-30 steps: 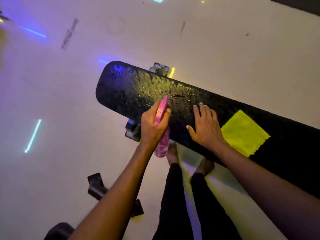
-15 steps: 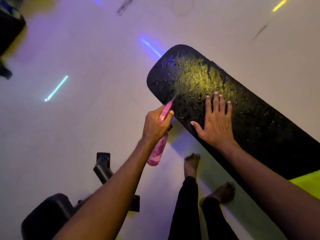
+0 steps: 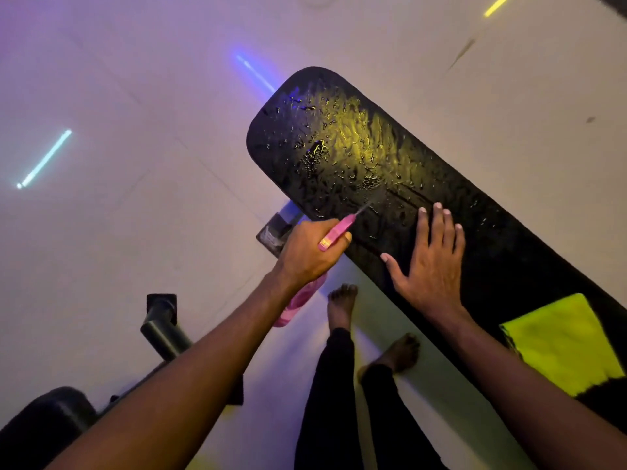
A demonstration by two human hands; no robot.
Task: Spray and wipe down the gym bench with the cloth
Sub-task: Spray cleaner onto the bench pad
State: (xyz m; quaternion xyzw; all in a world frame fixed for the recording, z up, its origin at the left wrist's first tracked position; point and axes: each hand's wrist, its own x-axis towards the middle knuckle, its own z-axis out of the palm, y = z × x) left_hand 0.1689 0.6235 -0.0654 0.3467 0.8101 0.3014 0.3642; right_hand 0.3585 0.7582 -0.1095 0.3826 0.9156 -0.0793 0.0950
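Note:
The black padded gym bench (image 3: 356, 154) runs from upper centre down to the lower right, its far end wet with droplets. My left hand (image 3: 308, 252) grips a pink spray bottle (image 3: 334, 232) at the bench's near edge, nozzle aimed at the pad, a fine mist leaving the tip. Flat on the pad, fingers spread, lies my right hand (image 3: 431, 262), just right of the nozzle. A yellow cloth (image 3: 559, 344) rests spread on the bench at lower right, beyond my right forearm.
My bare feet (image 3: 342, 307) stand on the pale floor beside the bench. A black metal frame foot (image 3: 163, 320) and a dark pad (image 3: 44, 422) sit at lower left. The bench's support bracket (image 3: 278, 228) shows under its near edge.
The view shifted, so the bench sits further right and the yellow cloth shows again. The spray nozzle has moved right along the pad, closer to my right hand, and mist comes out.

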